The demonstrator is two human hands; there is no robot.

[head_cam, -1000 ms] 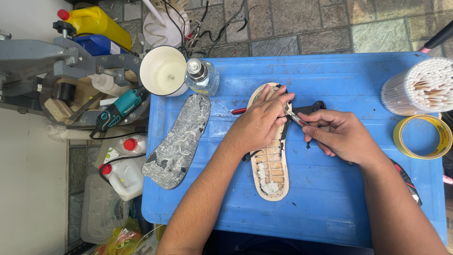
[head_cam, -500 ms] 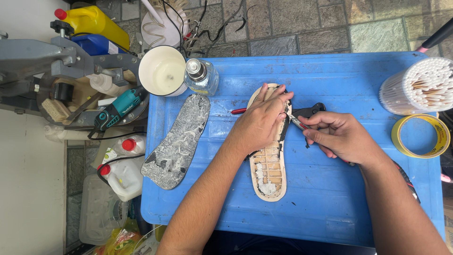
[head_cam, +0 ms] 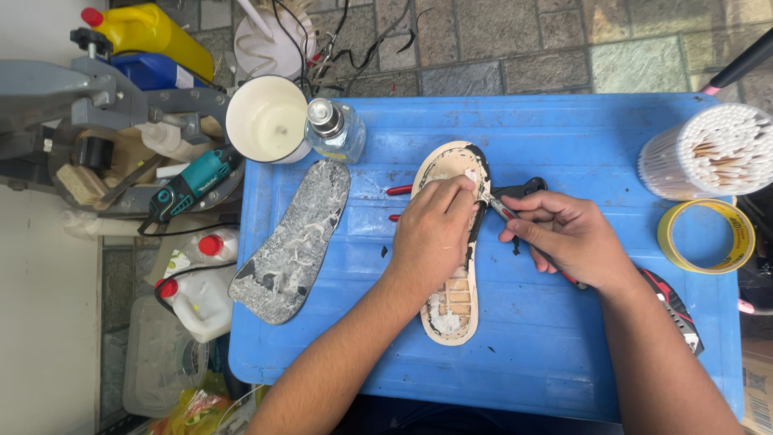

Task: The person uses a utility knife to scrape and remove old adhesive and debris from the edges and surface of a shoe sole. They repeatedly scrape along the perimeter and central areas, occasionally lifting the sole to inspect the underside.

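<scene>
The pale shoe sole [head_cam: 456, 274] lies lengthwise at the middle of the blue bench [head_cam: 564, 354]. The left hand [head_cam: 431, 238] presses down on it, grip clenched at its upper part. The right hand [head_cam: 572, 238], just right of the sole, grasps a thin metal tool [head_cam: 497, 205] whose tip meets the sole's edge. A grey sole [head_cam: 294, 242] lies left of it.

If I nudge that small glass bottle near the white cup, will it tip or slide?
The glass bottle looks squat, so it would probably slide on the smooth blue table rather than tip. Being glass, it is likely fragile. It stands beside the white cup, which might block it.
</scene>
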